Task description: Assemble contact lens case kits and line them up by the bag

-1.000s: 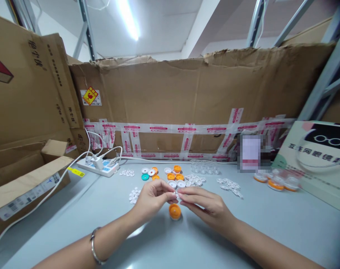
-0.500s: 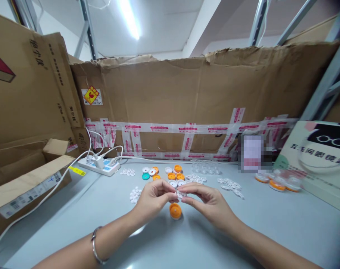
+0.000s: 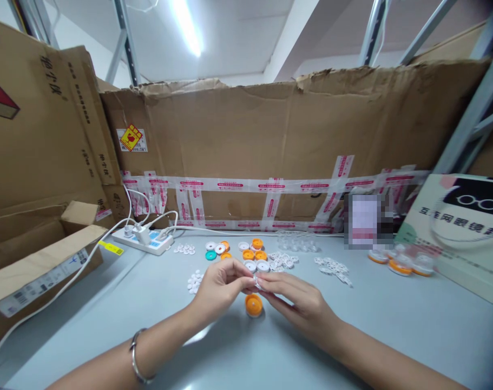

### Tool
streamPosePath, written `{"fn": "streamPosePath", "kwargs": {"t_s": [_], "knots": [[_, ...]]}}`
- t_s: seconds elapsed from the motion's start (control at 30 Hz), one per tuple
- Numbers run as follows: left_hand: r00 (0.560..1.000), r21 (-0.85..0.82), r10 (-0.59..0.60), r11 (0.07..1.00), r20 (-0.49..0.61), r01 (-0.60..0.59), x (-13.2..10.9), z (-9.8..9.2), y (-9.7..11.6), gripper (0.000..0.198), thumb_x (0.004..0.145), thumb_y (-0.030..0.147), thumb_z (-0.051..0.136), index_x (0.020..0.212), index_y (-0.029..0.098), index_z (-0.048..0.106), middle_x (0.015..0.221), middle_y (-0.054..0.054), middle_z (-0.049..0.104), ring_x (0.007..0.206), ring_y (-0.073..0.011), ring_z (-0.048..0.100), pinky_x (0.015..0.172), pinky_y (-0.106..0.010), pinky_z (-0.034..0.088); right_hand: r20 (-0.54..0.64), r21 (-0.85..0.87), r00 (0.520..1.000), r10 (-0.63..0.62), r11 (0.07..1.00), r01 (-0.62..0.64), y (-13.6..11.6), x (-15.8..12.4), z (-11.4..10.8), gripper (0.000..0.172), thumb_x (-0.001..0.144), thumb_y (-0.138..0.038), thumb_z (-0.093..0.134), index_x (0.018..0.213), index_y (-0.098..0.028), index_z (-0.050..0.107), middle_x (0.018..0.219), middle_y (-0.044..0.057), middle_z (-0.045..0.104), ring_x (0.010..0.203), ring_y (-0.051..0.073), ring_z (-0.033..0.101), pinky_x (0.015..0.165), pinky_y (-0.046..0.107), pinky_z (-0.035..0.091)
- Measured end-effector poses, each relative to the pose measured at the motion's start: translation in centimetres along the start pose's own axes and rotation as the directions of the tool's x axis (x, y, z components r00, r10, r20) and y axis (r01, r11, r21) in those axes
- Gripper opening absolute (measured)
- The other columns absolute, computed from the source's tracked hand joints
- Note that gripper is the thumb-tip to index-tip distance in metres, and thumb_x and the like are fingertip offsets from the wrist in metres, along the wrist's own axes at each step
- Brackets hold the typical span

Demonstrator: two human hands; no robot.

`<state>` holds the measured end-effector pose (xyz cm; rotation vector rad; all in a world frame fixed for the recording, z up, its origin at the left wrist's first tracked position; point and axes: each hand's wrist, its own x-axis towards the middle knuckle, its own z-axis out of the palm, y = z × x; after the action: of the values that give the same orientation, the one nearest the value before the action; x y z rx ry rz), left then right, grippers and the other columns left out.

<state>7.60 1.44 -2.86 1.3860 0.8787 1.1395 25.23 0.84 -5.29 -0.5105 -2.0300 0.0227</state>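
On the head cam I have both hands meeting mid-table. Left hand pinches a small white part between thumb and fingers. Right hand has its fingertips on the same part from the other side, fingers fairly straight. Part is mostly covered by fingertips, so I can't make out its shape. It's held up off the table, directly beyond an orange round piece that sits on the surface just below the fingers, apart from both hands.

Past the fingertips I see two white round pieces, with orange rings behind them. A pile of white bits lies right beside those, and a second spread of white pieces is further right. Small white discs sit near the left hand, partly hidden by it. Teal disc is in the group further back left. Clear plastic pieces line the back. Orange-and-clear domed units are far right, well apart from the hands. Bracelet on left wrist.
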Motion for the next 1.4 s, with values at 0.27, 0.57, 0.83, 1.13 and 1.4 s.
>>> {"fn": "streamPosePath", "kwargs": {"t_s": [0.27, 0.57, 0.83, 1.13, 1.4], "knots": [[0.999, 0.033, 0.033, 0.999, 0.039, -0.034, 0.0, -0.1, -0.6, 0.011, 0.066, 0.018, 0.067, 0.069, 0.014, 0.058, 0.062, 0.001, 0.063, 0.062, -0.0124, 0.062, 0.062, -0.024, 0.05, 0.07, -0.125, 0.993, -0.094, 0.987, 0.102, -0.2, 0.4, -0.5, 0.026, 0.082, -0.009, 0.048, 0.103, -0.019, 0.06, 0.091, 0.01, 0.07, 0.083, 0.017, 0.066, 0.072, 0.029, 0.055], [0.96, 0.39, 0.176, 0.886, 0.217, -0.251, 0.2, -1.3, -0.4, 0.011, 0.074, 0.022, 0.061, 0.081, 0.014, 0.065, 0.075, -0.006, 0.069, 0.07, -0.0163, 0.064, 0.066, -0.026, 0.049, 0.286, 0.425, 0.753, 0.592, 0.626, -0.654, -0.7, 0.7, 0.4, 0.02, 0.081, -0.037, 0.053, 0.094, -0.021, 0.054, 0.075, 0.003, 0.069, 0.071, 0.017, 0.066, 0.067, 0.031, 0.054], [0.944, 0.537, 0.237, 0.778, 0.228, -0.325, 0.6, -1.7, -0.6, 0.008, 0.076, 0.018, 0.056, 0.074, 0.016, 0.063, 0.068, -0.002, 0.066, 0.064, -0.0132, 0.059, 0.062, -0.022, 0.045, 0.359, 0.45, 0.653, 0.667, 0.49, -0.747, 2.3, 0.6, -0.6, 0.032, 0.079, -0.048, 0.049, 0.093, -0.02, 0.048, 0.065, 0.002, 0.067, 0.061, 0.017, 0.065, 0.063, 0.034, 0.052], [0.967, 0.479, 0.187, 0.842, 0.173, -0.249, 0.7, -1.8, -0.9, 0.006, 0.076, 0.019, 0.055, 0.074, 0.016, 0.061, 0.07, -0.002, 0.065, 0.067, -0.0138, 0.06, 0.063, -0.024, 0.046, 0.202, -0.343, 0.728, 0.655, 0.743, -0.574, 10.5, -1.5, -5.4, 0.015, 0.071, -0.017, 0.054, 0.079, -0.017, 0.067, 0.088, 0.01, 0.066, 0.086, 0.026, 0.06, 0.08, 0.038, 0.044], [0.967, 0.458, 0.192, 0.853, 0.169, -0.25, 0.7, -1.8, -1.0, 0.005, 0.075, 0.019, 0.055, 0.074, 0.016, 0.06, 0.069, -0.002, 0.065, 0.065, -0.0135, 0.061, 0.063, -0.024, 0.048, 0.135, -0.303, 0.687, 0.714, 0.69, -0.658, 10.6, -1.8, -4.9, 0.008, 0.066, -0.02, 0.057, 0.061, -0.019, 0.063, 0.075, 0.006, 0.066, 0.076, 0.023, 0.06, 0.072, 0.034, 0.044]]}}
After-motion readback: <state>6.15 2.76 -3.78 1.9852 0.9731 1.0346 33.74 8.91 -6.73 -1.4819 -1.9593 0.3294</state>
